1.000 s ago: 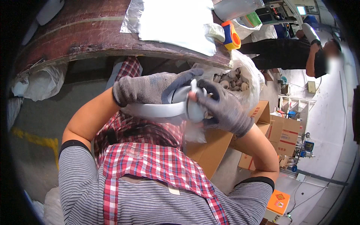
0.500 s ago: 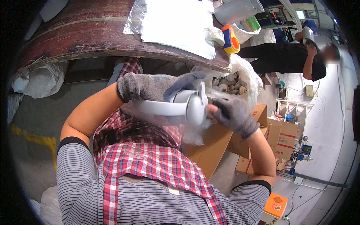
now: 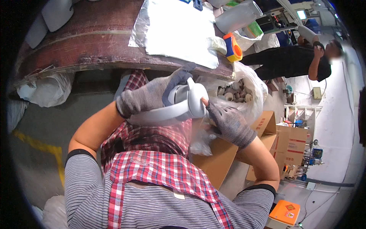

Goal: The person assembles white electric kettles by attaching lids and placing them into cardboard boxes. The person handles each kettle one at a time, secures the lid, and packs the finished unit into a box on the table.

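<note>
A light grey insulated jug [image 3: 197,100] with a long curved handle and a lid lies tilted in front of my body. My left hand [image 3: 152,92], in a grey knitted glove with dark fingers, is wrapped round the jug near its lid. My right hand [image 3: 231,124], gloved the same way, is at the lid's right side. One bare fingertip of it touches the lid, and its other fingers are loosely bent with nothing visible in them. Clear plastic film [image 3: 202,143] hangs below the jug.
Ahead is a worn dark red table [image 3: 95,47] with white sheets [image 3: 181,32] and an orange, yellow and blue tape dispenser [image 3: 233,47]. A clear bag of round grey parts [image 3: 238,93] stands beyond my right hand. An open cardboard box [image 3: 213,162] is below it. Another person [image 3: 293,59] stands at right.
The jug has shifted slightly, still in my left hand. My right hand has moved a little down, one fingertip now against the lid's side. The view has tilted slightly.
</note>
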Action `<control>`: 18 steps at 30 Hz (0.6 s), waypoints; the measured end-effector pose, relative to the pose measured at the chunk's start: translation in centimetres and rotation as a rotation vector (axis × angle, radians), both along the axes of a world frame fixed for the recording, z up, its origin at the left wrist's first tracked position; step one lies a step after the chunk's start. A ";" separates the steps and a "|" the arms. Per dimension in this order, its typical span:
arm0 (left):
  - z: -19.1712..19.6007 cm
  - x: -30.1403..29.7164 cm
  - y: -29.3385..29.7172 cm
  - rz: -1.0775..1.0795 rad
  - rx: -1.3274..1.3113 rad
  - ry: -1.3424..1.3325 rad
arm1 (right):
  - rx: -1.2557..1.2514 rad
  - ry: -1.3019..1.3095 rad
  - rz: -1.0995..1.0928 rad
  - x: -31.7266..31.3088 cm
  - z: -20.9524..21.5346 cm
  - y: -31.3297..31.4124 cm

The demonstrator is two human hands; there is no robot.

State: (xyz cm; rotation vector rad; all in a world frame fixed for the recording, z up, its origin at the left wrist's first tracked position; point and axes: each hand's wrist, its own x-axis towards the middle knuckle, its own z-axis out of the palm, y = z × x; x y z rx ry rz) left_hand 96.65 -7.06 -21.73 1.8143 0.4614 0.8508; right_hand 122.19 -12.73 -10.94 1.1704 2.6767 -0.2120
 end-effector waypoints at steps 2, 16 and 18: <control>-0.1 0.3 -0.7 -0.011 -0.095 -0.048 | 0.023 0.104 0.005 -1.0 -0.2 0.1; 2.5 5.3 -1.2 0.638 0.800 0.394 | -0.055 0.462 -0.365 -3.5 -2.0 3.7; 5.7 2.9 -1.6 0.639 0.771 0.433 | -0.530 0.972 -0.378 -3.7 -1.2 5.8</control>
